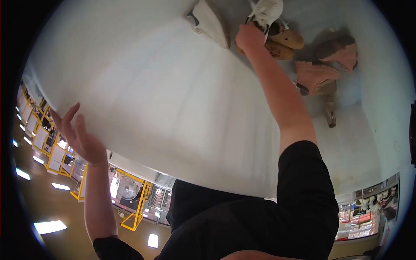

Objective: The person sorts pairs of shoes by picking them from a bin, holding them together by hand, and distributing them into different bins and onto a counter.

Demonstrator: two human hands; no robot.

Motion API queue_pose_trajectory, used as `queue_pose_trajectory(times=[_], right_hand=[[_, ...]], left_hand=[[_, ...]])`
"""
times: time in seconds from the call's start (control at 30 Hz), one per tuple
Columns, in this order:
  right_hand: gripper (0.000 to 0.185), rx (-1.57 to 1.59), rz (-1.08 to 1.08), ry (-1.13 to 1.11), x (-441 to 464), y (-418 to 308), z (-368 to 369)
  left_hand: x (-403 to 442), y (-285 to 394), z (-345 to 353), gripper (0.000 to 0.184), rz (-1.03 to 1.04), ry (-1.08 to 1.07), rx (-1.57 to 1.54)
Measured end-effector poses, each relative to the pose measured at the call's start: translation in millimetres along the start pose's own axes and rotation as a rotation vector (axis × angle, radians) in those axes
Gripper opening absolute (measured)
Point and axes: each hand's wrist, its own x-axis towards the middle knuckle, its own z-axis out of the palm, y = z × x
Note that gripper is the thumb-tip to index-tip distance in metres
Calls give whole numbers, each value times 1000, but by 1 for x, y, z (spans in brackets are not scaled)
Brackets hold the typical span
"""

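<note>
The right hand's grip (pixel 250 39) is clamped on a white laced shoe (pixel 268 12), at the edge of its opening; the fingers are curled in and their tips are hidden. The right arm (pixel 284 93) reaches out nearly straight from a black sleeve (pixel 307 173), slanting leftward to the knuckles. Just right of the grip, crowding the held shoe, lie a tan shoe (pixel 291 38) and a tan laced shoe (pixel 281 51), the latter partly covered by the wrist. A white slip-on-looking shoe (pixel 210 24) lies left of the grip, a little apart from it. Farther right, past the tan ones, are two pink boots (pixel 318 74) tipped over close together, with a narrow brownish shoe (pixel 330 106) beside the nearer boot, toward the body. All lie in a white bin (pixel 173 108), whose wall rises well to the right of the grip. Far to the left and nearer the body, the left hand (pixel 82 141) is empty over the bin's rim, fingers spread. Beyond the rim are a fan (pixel 128 187) and yellow frames (pixel 138 212).
</note>
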Motion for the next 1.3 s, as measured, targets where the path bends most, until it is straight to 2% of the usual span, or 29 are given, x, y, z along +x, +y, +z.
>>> queue_pose_trajectory(times=[0.03, 0.07, 0.1, 0.17, 0.2, 0.27, 0.3, 0.33, 0.4, 0.43, 0.53, 0.67, 0.73, 0.87, 0.93, 0.97, 1.0, 1.07, 1.13, 1.2, 1.27, 1.3], right_hand=[[33, -72, 13, -172, 10, -23, 13], [40, -147, 26, -340, 17, -41, 22], [40, -143, 14, -333, 21, -57, 26], [56, -328, -58, -365, 25, -84, 38], [56, -326, -66, -367, 30, -89, 59], [63, -461, 25, -349, 51, -90, 103], [52, -454, 41, -260, 48, -91, 102], [52, -459, 43, -250, 49, -91, 99], [42, -235, 178, -279, 53, -86, 96], [35, -194, 199, -208, 51, -80, 93], [46, -170, 91, -464, 18, -73, -1], [58, -97, 84, -476, -35, -49, -101], [67, 173, 61, -543, -78, -40, -153], [65, 304, 129, -429, -213, -57, -266], [62, 775, 154, -431, -289, -83, -315], [62, 754, 158, -390, -328, -96, -342], [58, 806, 126, -354, -365, -115, -369], [55, 847, 77, -296, -426, -146, -399], [58, 968, -50, -259, -479, -183, -415], [59, 1034, -139, -254, -526, -202, -420], [61, 1084, -241, -270, -560, -229, -416], [63, 1150, -283, -220, -580, -245, -409]], left_hand=[[1, 10, 2, 25, -76, 13, -140], [1, 11, 2, 25, -78, 24, -132], [2, 10, 2, 25, -68, 20, -157], [3, 8, 3, 24, -86, 31, -212], [2, 8, 2, 24, -91, 33, -206], [2, 8, 3, 22, -118, 52, -271], [2, 6, 2, 21, -78, 70, -230], [2, 5, 2, 21, -75, 78, -238], [3, 1, 0, 20, -2, 73, -194], [3, 1, 0, 18, 17, 97, -173], [4, 5, -6, 16, 5, 120, -137], [6, 5, -9, 14, 65, 207, -88], [6, 3, -11, 14, 108, 262, -114], [4, 11, -22, 22, 77, 293, -118], [3, 14, -36, 29, 36, 250, -69], [-1, 13, -42, 49, 28, 172, -9], [-4, 10, -44, 49, 37, 189, -46], [-21, -1, -46, 76, 94, 6, -61], [-59, -18, -60, 100, 77, -422, -828], [-134, 6, -129, 104, -252, -774, -1150], [-199, 1, -172, 104, -344, -1009, -1568], [-220, 3, -194, 104, -337, -979, -1580]])
